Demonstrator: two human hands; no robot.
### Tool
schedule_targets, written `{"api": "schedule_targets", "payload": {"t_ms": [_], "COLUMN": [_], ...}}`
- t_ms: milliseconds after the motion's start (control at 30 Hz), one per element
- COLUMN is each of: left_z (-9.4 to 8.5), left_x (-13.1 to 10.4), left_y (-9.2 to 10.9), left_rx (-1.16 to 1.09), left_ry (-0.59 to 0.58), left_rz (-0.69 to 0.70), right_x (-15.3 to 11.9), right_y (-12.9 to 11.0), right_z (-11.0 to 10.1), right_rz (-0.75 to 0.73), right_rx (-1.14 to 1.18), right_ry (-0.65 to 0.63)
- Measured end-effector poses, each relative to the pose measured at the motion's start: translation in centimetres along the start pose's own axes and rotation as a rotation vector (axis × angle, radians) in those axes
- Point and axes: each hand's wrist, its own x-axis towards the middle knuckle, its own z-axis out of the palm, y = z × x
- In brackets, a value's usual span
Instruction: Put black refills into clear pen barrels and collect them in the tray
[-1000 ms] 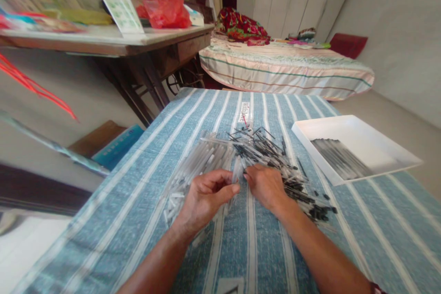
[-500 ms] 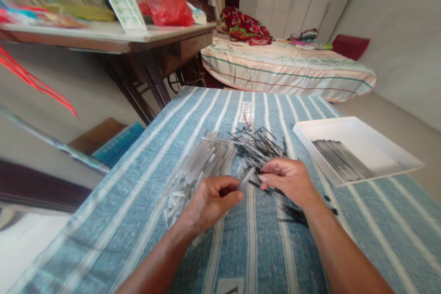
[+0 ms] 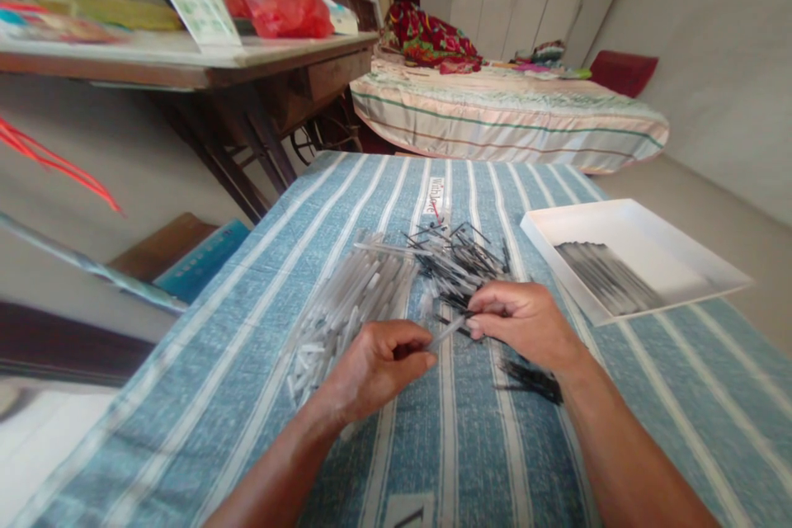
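Observation:
Between my hands is a clear plastic tube (image 3: 446, 333). My left hand (image 3: 387, 363) pinches its near end between thumb and fingers. At its far end my right hand (image 3: 520, 320) has its fingertips closed; a dark thin piece seems to be there, too small to make out. A pile of clear tubes (image 3: 352, 289) lies left of centre, behind my left hand. Thin black pieces (image 3: 458, 260) are heaped just beyond my right hand. A smaller black bunch (image 3: 532, 381) rests beside my right wrist.
A white tray (image 3: 686, 264) holding a row of filled dark-and-clear tubes (image 3: 610, 276) stands at the right. Blue striped cloth (image 3: 247, 363) covers the table. A desk with a red bag (image 3: 288, 4) is at the left, and a bed (image 3: 507, 111) stands behind.
The tube in my left hand has tilted lower, and its far end now meets my right fingertips. The whole view has shifted slightly.

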Motion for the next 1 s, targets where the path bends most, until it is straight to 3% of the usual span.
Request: {"api": "schedule_targets", "payload": {"t_ms": [533, 1000], "left_z": [-0.1, -0.4], "left_x": [0.0, -0.3], "left_y": [0.1, 0.2], "left_rx": [-0.032, -0.237], "left_ry": [-0.139, -0.197], "left_rz": [-0.060, -0.150], "right_x": [-0.3, -0.3], "right_y": [0.0, 0.9], "right_z": [-0.6, -0.4], "right_rz": [0.026, 0.113], "right_rx": [-0.127, 0.002], "right_ry": [-0.157, -0.232]}}
